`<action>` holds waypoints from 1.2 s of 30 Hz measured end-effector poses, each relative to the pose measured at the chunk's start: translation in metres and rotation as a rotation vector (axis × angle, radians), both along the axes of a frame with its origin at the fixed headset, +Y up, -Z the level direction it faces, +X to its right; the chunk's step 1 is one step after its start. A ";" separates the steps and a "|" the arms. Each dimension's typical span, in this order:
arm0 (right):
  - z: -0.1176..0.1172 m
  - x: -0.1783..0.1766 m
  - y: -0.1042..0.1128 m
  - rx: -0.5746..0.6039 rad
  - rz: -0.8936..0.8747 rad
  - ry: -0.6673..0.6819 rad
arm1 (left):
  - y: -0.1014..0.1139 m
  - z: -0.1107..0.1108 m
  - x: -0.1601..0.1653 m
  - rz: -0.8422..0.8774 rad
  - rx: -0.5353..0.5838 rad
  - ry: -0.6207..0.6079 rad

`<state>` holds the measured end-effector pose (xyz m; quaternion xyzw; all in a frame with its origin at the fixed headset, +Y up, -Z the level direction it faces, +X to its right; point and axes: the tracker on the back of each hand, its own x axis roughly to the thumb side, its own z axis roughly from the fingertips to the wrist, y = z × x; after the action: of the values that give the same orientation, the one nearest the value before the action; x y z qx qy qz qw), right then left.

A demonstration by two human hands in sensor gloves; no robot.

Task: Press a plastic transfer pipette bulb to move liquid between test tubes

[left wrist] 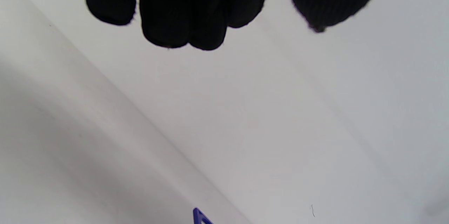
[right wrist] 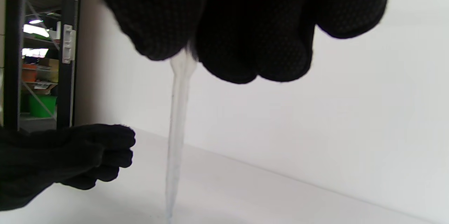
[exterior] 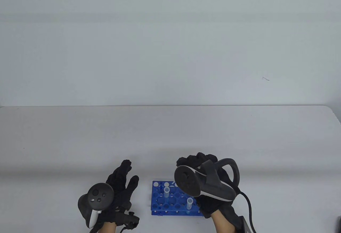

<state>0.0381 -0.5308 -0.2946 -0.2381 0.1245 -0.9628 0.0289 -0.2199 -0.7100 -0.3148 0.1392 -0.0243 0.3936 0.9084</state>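
A blue tube rack (exterior: 159, 205) sits at the table's front edge with two clear test tubes, one at the back left (exterior: 166, 191) and one at the front right (exterior: 189, 203). My right hand (exterior: 202, 163) is above the rack's right side and grips a clear plastic pipette (right wrist: 177, 125); its stem hangs down from the fingers (right wrist: 245, 41) in the right wrist view, and its bulb is hidden in the grip. My left hand (exterior: 125, 182) rests left of the rack, fingers extended and empty; it also shows in the right wrist view (right wrist: 70, 157). A rack corner (left wrist: 200, 217) shows in the left wrist view.
The white table (exterior: 170, 137) stretches back to a pale wall. A black cable (exterior: 249, 206) runs off my right wrist toward the front edge. Shelving (right wrist: 38, 59) stands off to the left in the right wrist view.
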 end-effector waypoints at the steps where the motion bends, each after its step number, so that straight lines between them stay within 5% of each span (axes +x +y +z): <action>1: -0.002 -0.003 -0.003 0.012 0.028 0.007 | 0.000 0.000 0.000 0.000 -0.001 -0.001; 14: -0.005 -0.019 -0.020 -0.007 0.060 0.052 | -0.001 -0.001 0.001 -0.006 -0.001 -0.007; 27: -0.024 -0.052 -0.070 0.035 0.204 0.111 | -0.001 -0.001 0.001 -0.006 -0.002 -0.005; 36: -0.037 -0.057 -0.098 -0.042 0.235 0.110 | -0.001 -0.001 0.001 -0.006 -0.002 -0.005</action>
<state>-0.0184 -0.6291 -0.3317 -0.3042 0.0770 -0.9406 0.1298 -0.2190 -0.7113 -0.3157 0.1373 -0.0268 0.3912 0.9096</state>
